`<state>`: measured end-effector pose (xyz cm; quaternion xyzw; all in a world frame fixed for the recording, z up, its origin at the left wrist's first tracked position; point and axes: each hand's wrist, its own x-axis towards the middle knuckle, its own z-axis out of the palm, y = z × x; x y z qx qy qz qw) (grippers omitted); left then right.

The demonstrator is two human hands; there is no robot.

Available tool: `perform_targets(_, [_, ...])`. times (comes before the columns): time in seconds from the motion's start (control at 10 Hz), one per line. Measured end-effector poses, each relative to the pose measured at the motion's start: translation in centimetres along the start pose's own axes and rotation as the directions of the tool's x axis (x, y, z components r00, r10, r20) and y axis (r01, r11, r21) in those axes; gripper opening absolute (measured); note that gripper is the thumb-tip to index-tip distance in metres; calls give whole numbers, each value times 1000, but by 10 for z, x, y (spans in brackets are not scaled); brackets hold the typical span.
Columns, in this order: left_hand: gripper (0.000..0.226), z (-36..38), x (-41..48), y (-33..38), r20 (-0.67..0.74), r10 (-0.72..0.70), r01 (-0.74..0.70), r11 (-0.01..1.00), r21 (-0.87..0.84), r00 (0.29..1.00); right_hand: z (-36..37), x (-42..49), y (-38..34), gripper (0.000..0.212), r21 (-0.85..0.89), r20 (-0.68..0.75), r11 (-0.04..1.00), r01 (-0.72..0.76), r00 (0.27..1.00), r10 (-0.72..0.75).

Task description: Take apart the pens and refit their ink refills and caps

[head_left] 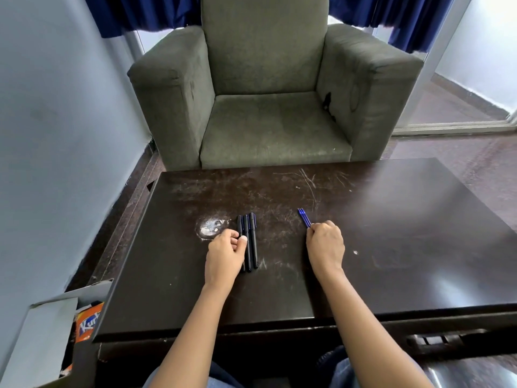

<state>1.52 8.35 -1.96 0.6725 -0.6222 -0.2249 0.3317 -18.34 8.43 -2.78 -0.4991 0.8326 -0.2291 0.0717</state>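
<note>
Three black pens [251, 239] lie side by side on the dark table [391, 233], pointing away from me. My left hand [225, 254] lies at their left side, its thumb and fingers pinching the leftmost pen. A small bundle of blue ink refills [304, 217] slants up to the left on the table. My right hand [325, 245] grips the near end of that bundle, so that end is hidden under the fingers.
A white scuffed patch [210, 227] marks the table left of the pens. A grey-green armchair [268, 88] stands beyond the far edge. An open cardboard box [56, 326] with an orange packet [87, 322] sits at the lower left.
</note>
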Motion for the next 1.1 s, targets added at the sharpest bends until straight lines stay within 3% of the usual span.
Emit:
perform_targets(0.6, [24, 4, 6, -6, -3, 25, -25, 999, 23, 1000, 0, -10, -4, 28, 10, 8, 1000, -5, 1000, 5])
perform_targets(1.1, [22, 2, 7, -6, 0, 21, -21, 1000, 8, 1000, -6, -9, -1, 25, 193, 13, 980, -46, 999, 45])
